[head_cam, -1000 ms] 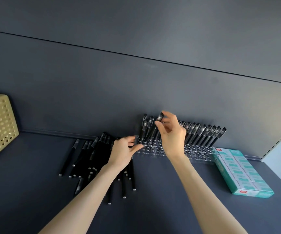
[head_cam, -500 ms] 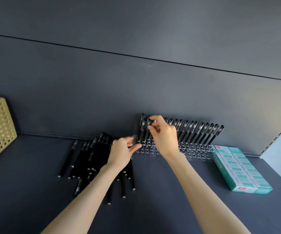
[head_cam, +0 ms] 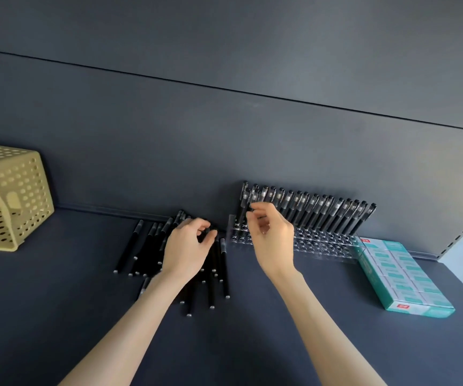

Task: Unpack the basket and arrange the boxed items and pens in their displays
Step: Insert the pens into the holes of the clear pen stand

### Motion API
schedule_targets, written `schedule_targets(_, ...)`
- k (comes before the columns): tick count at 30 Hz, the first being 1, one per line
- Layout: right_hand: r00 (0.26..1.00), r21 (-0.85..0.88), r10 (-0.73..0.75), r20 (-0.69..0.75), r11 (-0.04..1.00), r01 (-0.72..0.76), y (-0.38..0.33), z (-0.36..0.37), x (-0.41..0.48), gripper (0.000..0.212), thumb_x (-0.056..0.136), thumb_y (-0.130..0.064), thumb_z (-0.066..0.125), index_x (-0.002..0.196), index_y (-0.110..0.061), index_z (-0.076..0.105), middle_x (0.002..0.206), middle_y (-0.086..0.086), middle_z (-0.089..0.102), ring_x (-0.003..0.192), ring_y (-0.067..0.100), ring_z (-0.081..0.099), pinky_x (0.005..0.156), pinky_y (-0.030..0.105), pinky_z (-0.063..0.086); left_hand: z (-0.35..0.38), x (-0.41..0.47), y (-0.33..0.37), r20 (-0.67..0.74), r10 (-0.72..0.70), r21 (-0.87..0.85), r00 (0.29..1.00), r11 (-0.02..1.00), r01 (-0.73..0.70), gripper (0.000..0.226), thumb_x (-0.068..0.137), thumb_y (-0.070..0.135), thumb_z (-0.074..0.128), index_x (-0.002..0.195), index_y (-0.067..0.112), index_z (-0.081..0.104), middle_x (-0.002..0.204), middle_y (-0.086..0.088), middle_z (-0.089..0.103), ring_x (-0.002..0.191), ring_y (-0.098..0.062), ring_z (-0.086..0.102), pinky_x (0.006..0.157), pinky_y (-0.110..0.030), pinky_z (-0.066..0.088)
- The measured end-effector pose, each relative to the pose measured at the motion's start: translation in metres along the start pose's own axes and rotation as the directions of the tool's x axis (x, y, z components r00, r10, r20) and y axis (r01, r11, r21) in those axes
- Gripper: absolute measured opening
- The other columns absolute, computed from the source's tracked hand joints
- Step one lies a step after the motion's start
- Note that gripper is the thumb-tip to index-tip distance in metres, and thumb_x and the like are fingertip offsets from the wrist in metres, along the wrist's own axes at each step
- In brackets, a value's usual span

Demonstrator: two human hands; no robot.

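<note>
Your right hand pinches a pen at the left end of the rack. Keep it upright and press straight down into its hole. Your left hand curls over the loose pens left of the rack; whether it grips one cannot be told.
</note>
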State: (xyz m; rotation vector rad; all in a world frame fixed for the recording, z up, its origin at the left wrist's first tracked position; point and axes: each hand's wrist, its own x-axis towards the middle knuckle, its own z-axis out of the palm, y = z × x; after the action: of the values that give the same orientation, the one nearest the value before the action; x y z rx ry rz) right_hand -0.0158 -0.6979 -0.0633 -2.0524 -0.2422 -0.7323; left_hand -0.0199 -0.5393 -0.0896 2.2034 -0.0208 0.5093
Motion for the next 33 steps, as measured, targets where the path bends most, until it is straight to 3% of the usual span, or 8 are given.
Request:
schedule_targets(3, 0.993, 0.019, 0.046, 0.104, 0.999, -0.048, -0.013, 0.020, -0.017, 0.011, 0.090, -0.017, 0.060, 0.100, -0.015, 0.064, 0.083, -0.004, 0.065, 0.072, 0.007, 0.057, 0.069, 0.024, 0.050, -0.025, -0.015, -0.015, -0.071, -0.053, 0.149, 0.996, 0.987, 0.063, 0.022, 0.089, 0.025, 0.064, 0.106, 0.012, 0.068, 0.107, -0.005, 0.066, 0.102, -0.025, 0.059, 0.089, -0.040, 0.044)
schedule_targets(6, 0.966, -0.022, 0.113, 0.234, 0.994, -0.111, -0.026, 0.047, -0.032, 0.009, 0.089, -0.019, 0.060, 0.096, -0.017, 0.065, 0.087, -0.004, 0.065, 0.077, 0.009, 0.060, 0.076, 0.031, 0.052, -0.049, -0.024, -0.036, -0.096, -0.203, 0.309, 0.974, 0.925, 0.224, 0.038, 0.090, 0.038, 0.060, 0.120, 0.015, 0.060, 0.124, -0.007, 0.055, 0.117, -0.029, 0.046, 0.096, -0.043, 0.032)
schedule_targets(9, 0.929, -0.116, 0.173, 0.329, 0.983, -0.142, -0.034, 0.073, -0.040, 0.021, 0.090, -0.027, 0.059, 0.107, -0.016, 0.063, 0.103, -0.003, 0.063, 0.095, 0.013, 0.059, 0.085, 0.035, 0.050, -0.065, -0.024, -0.055, -0.096, -0.315, 0.368, 0.944, 0.870, 0.327, 0.057, 0.089, 0.051, 0.055, 0.131, 0.012, 0.048, 0.134, -0.011, 0.043, 0.125, -0.032, 0.036, 0.101, -0.045, 0.027)
schedule_targets(12, 0.900, -0.271, 0.241, 0.362, 0.951, -0.146, -0.039, 0.097, -0.040, 0.040, 0.090, -0.039, 0.056, 0.122, -0.015, 0.055, 0.119, 0.001, 0.058, 0.114, 0.019, 0.050, 0.090, 0.035, 0.046, -0.077, -0.018, -0.069, -0.024, -0.357, 0.382, 0.934, 0.860, 0.339, 0.071, 0.088, 0.057, 0.052, 0.135, 0.006, 0.040, 0.136, -0.014, 0.043, 0.125, -0.033, 0.037, 0.100, -0.042, 0.033)
schedule_targets(18, 0.903, -0.502, 0.374, 0.212, 0.835, -0.228, -0.053, 0.140, -0.034, 0.051, 0.086, -0.046, 0.059, 0.119, -0.008, 0.055, 0.120, 0.010, 0.056, 0.117, 0.030, 0.045, 0.097, 0.036, 0.035, -0.090, 0.009, -0.091, 0.189, -0.318, 0.259, 0.929, 0.929, 0.265, 0.068, 0.086, 0.048, 0.063, 0.131, 0.002, 0.042, 0.131, -0.014, 0.046, 0.120, -0.031, 0.047, 0.091, -0.038, 0.043)
schedule_targets(25, 0.869, -0.457, 0.482, 0.108, 0.801, -0.388, -0.061, 0.154, -0.032, 0.050, 0.080, -0.040, 0.069, 0.117, -0.011, 0.055, 0.110, 0.008, 0.062, 0.108, 0.027, 0.055, 0.091, 0.038, 0.043, -0.096, 0.038, -0.102, 0.356, -0.378, 0.212, 0.855, 0.923, 0.320, 0.051, 0.078, 0.050, 0.069, 0.105, 0.008, 0.057, 0.105, -0.004, 0.065, 0.101, -0.026, 0.061, 0.080, -0.033, 0.049)
schedule_targets(28, 0.860, -0.415, 0.503, 0.083, 0.802, -0.429, -0.062, 0.155, -0.034, 0.049, 0.078, -0.041, 0.071, 0.115, -0.013, 0.055, 0.104, 0.004, 0.063, 0.101, 0.025, 0.058, 0.087, 0.036, 0.045, -0.097, 0.043, -0.107, 0.395, -0.369, 0.235, 0.841, 0.926, 0.296, 0.046, 0.080, 0.048, 0.069, 0.105, 0.010, 0.059, 0.105, -0.003, 0.066, 0.097, -0.024, 0.061, 0.076, -0.032, 0.048)
schedule_targets(33, 0.868, -0.375, 0.495, 0.045, 0.814, -0.445, -0.061, 0.155, -0.035, 0.042, 0.075, -0.039, 0.075, 0.104, -0.015, 0.057, 0.073, -0.012, 0.051, 0.087, 0.021, 0.060, 0.076, 0.032, 0.044, -0.098, 0.044, -0.113, 0.381, -0.330, 0.257, 0.864, 0.935, 0.244, 0.040, 0.084, 0.040, 0.066, 0.114, 0.014, 0.058, 0.113, -0.004, 0.063, 0.104, -0.026, 0.060, 0.078, -0.031, 0.047)
